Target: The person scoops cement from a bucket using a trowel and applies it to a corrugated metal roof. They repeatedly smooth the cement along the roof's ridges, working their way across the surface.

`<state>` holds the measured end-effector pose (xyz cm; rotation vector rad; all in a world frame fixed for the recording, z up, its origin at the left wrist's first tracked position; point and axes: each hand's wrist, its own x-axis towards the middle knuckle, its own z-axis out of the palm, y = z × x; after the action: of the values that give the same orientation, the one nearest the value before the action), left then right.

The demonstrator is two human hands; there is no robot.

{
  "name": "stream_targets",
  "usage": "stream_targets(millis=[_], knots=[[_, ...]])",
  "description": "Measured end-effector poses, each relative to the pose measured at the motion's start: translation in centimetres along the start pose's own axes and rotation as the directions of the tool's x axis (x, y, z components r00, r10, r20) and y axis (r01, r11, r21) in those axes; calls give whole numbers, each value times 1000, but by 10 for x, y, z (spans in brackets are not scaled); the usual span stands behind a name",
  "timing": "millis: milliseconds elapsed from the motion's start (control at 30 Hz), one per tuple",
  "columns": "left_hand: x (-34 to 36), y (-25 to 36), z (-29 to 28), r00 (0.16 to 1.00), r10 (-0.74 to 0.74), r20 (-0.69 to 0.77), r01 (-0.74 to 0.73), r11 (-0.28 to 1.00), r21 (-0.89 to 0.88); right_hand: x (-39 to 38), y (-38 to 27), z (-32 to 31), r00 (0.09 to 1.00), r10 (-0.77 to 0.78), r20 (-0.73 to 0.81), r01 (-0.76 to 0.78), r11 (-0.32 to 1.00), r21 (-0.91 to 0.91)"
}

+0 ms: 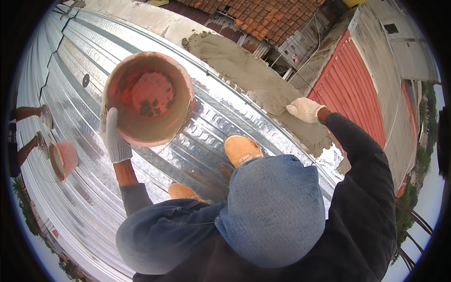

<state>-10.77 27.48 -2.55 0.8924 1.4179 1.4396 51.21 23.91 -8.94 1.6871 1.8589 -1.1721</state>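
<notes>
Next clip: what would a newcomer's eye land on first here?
The big round orange plastic bucket, empty but for cement smears, held up at upper left by the gloved left hand. Then the grey wet cement heap spread along the far edge of the shiny corrugated metal deck, where the gloved right hand rests.

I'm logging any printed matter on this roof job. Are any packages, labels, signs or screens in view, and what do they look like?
None in view: no package, label, sign or screen.
The only containers are unmarked: a round orange bucket in the left hand, and a second orange bucket at the left on the corrugated metal sheeting.
</notes>
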Motion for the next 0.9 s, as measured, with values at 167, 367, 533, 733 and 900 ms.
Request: stream_targets(millis=[167, 367, 533, 733, 900], knots=[[6, -7, 4, 999, 7, 37, -6, 1000, -20, -53, 30, 31, 992, 58, -115, -61, 998, -20], [10, 2, 6, 1000, -24, -6, 24, 1000, 16, -53, -54, 8, 941, 11, -339, -14, 1000, -4], [8, 4, 15, 1000, -22, -15, 23, 999, 23, 5, -127, -7, 877, -150, -456, 164, 986, -9], [1, 6, 25, 999, -4, -47, 5, 1000, 13, 24, -166, 8, 895, -86, -437, 100, 995, 9], [-1, 9, 27, 997, -21, -79, 21, 1000, 7, 24, -164, 19, 890, 36, -455, -12, 998, 56]])
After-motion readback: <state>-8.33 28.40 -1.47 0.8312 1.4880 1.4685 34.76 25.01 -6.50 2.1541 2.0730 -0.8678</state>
